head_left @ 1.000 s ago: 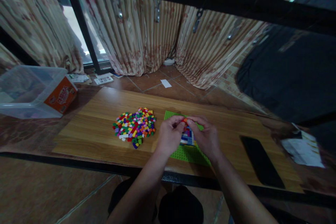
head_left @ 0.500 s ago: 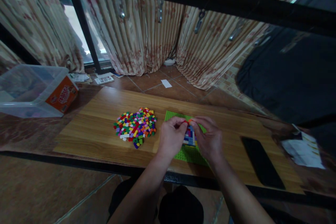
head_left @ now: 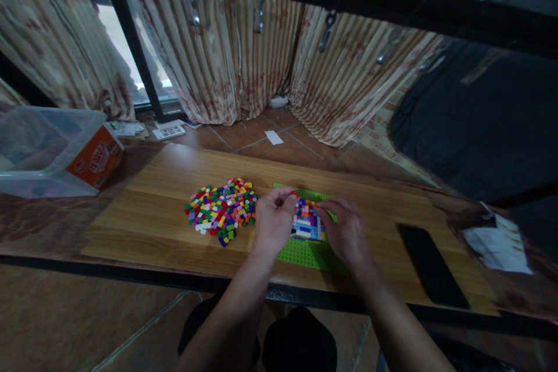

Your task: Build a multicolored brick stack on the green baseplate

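A green baseplate (head_left: 300, 254) lies on the wooden board, bearing a patch of multicoloured toy bricks (head_left: 308, 224) in its middle. My left hand (head_left: 275, 218) is closed over the plate's left side, a small red brick (head_left: 293, 193) pinched between thumb and fingertips. On the other side, my right hand (head_left: 344, 224) has its thumb and fingers pressed together at the top right of the brick patch. Whether those fingertips hold a brick is too small to tell. Left of the plate, a loose pile of small coloured bricks (head_left: 223, 209) is spread out.
A clear plastic box (head_left: 47, 145) with an orange label stands at the far left. A black phone-like slab (head_left: 432, 264) lies on the right of the wooden board (head_left: 143, 203). White paper packaging (head_left: 497, 244) sits beyond it. Curtains (head_left: 244, 64) hang behind.
My left hand has drawn apart from the right, slightly up and left, with the red brick in it. More of the brick patch shows between my hands. The whole view has shifted a little.
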A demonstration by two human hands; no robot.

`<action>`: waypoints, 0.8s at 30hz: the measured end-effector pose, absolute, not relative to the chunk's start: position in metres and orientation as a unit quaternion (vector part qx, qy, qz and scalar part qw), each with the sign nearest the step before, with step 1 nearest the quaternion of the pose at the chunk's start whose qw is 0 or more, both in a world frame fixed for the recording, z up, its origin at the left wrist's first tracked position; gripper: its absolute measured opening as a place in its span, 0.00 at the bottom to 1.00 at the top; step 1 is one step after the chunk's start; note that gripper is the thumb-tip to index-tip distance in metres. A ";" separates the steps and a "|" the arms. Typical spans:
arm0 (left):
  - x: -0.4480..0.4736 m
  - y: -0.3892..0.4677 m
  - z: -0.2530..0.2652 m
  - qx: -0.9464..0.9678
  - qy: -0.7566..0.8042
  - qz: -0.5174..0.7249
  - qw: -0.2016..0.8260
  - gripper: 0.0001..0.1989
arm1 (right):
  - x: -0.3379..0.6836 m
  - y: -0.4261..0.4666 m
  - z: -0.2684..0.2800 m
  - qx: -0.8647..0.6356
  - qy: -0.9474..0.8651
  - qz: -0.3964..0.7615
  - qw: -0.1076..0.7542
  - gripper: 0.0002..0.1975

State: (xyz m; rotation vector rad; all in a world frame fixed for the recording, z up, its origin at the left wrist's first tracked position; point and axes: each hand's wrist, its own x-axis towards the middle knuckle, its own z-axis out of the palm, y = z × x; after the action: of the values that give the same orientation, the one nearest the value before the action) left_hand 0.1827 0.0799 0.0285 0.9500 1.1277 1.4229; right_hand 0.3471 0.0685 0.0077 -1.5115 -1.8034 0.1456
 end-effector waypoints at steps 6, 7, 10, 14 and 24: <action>0.183 0.080 0.029 0.388 0.464 0.595 0.528 0.03 | 0.350 0.076 0.007 -0.611 -0.686 0.096 0.384 0.11; 0.183 0.080 0.029 0.389 0.464 0.596 0.528 0.03 | 0.350 0.078 0.007 -0.614 -0.682 0.102 0.384 0.11; 0.183 0.079 0.030 0.388 0.467 0.593 0.529 0.03 | 0.350 0.080 0.008 -0.622 -0.671 0.123 0.385 0.12; 0.183 0.080 0.030 0.384 0.470 0.592 0.531 0.03 | 0.350 0.079 0.009 -0.623 -0.668 0.141 0.382 0.13; 0.183 0.080 0.028 0.384 0.467 0.593 0.532 0.03 | 0.355 0.077 0.007 -0.628 -0.646 0.170 0.400 0.16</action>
State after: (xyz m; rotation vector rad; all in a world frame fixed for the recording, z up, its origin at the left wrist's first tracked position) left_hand 0.1831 0.0796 0.0277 0.9158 1.1134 1.4134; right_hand 0.3548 0.0767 0.0072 -1.5878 -1.6328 0.4296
